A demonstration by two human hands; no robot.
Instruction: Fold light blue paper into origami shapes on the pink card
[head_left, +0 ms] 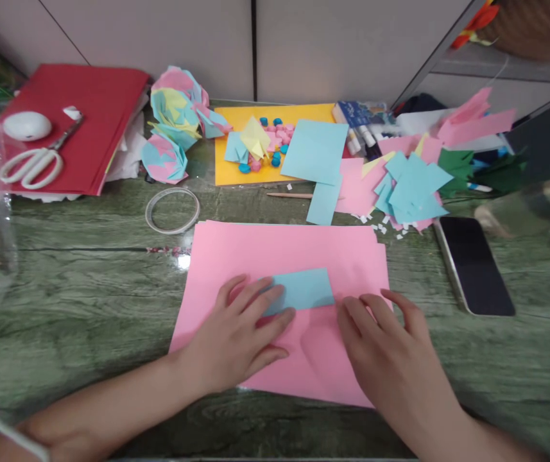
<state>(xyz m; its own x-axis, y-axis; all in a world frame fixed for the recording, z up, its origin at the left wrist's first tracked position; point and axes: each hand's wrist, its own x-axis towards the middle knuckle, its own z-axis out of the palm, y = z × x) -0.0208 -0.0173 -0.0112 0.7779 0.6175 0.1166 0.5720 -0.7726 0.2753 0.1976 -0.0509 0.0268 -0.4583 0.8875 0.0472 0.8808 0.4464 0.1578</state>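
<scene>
A light blue strip of paper (303,289), with a straight lower edge, lies on a stack of pink paper sheets (265,247). My left hand (250,327) rests with spread fingers over the strip's left end, its fingertips on the blue surface. At the lower right corner of the strip is my right hand (390,353), its fingers curled down and close together. The tips of those fingers are hidden, so whether they pinch the corner cannot be made out. Whether the strip is folded is hard to see.
Scissors (38,160) lie on red sheets (96,102) at the left, near a tape roll (172,230). Folded paper flowers (178,109), a yellow sheet (229,168) and blue paper pieces (316,151) sit at the back. A phone (477,266) lies to the right.
</scene>
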